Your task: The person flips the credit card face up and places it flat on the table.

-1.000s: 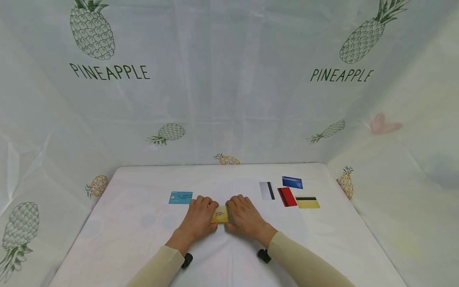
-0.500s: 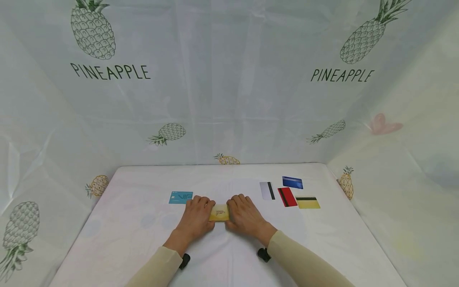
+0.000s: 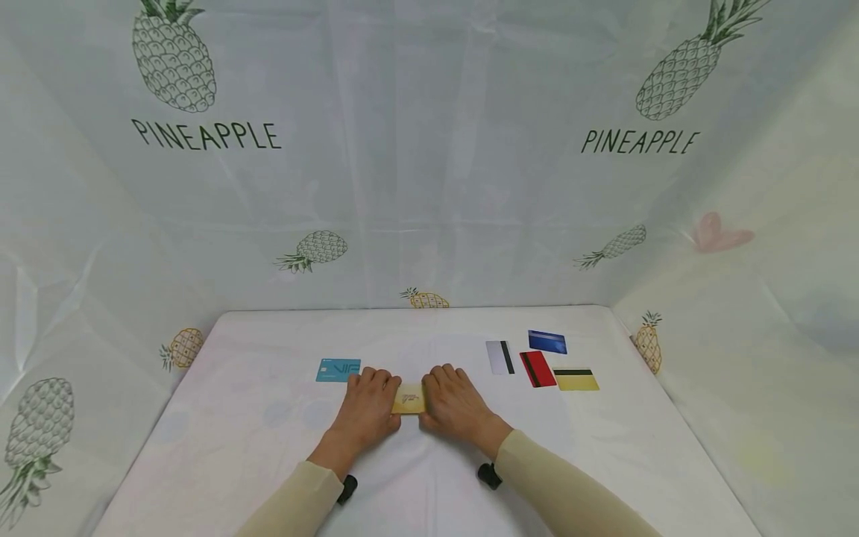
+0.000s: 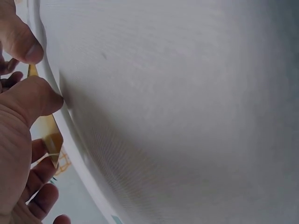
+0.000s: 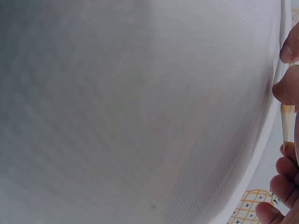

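My two hands hold a yellow card (image 3: 408, 399) between them, low over the middle of the table. The left hand (image 3: 363, 406) pinches its left end, thumb on the near side and fingers on the far side. On the opposite end, the right hand (image 3: 461, 406) grips in the same way. In the left wrist view, part of the card (image 4: 50, 133) shows between thumb and fingertips. Only a narrow strip of the card (image 5: 288, 123) is visible in the right wrist view. Just beyond the left hand lies a teal card (image 3: 338, 369) with large lettering.
Right of the hands lie a silver card (image 3: 499, 357), a red card (image 3: 539, 369), a blue card (image 3: 546, 341) and a second yellow card (image 3: 577, 380), each with a stripe. A white cloth covers the table (image 3: 221, 432). Behind it hangs a pineapple-print curtain (image 3: 429, 171).
Over the last second, both hands and the yellow card between them have shifted slightly left. The card's tilt has changed a little. The cards on the table stay where they were.
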`<action>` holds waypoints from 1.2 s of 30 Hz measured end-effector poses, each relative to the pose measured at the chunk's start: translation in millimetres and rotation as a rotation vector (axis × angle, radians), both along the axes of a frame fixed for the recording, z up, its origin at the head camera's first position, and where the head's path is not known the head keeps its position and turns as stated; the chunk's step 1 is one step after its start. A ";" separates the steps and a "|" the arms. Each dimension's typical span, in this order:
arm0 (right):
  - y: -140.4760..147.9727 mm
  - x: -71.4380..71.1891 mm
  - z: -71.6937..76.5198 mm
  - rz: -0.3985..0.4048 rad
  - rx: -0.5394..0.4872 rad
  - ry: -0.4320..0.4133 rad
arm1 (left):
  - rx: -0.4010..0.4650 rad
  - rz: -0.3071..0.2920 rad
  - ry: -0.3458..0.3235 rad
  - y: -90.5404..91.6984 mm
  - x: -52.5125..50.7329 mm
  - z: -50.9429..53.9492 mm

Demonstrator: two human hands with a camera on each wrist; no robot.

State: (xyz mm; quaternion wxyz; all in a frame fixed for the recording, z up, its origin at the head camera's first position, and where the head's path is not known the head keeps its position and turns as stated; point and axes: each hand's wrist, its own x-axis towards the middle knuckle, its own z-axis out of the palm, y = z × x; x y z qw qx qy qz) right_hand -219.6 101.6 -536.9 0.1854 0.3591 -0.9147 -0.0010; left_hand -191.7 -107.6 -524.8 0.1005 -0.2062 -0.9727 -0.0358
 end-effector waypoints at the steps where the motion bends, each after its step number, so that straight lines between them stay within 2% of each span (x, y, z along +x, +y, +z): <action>1: -0.3 0.0 -0.3 0.000 0.000 0.005 | 0.002 -0.001 -0.001 0.0 0.1 -0.2; 21: -4.0 1.5 0.1 -0.025 0.038 -0.026 | -0.014 0.026 -0.036 0.9 -2.7 -3.2; 36: -4.5 2.3 0.5 -0.055 0.049 -0.106 | -0.025 0.043 -0.054 -0.3 -4.0 -7.1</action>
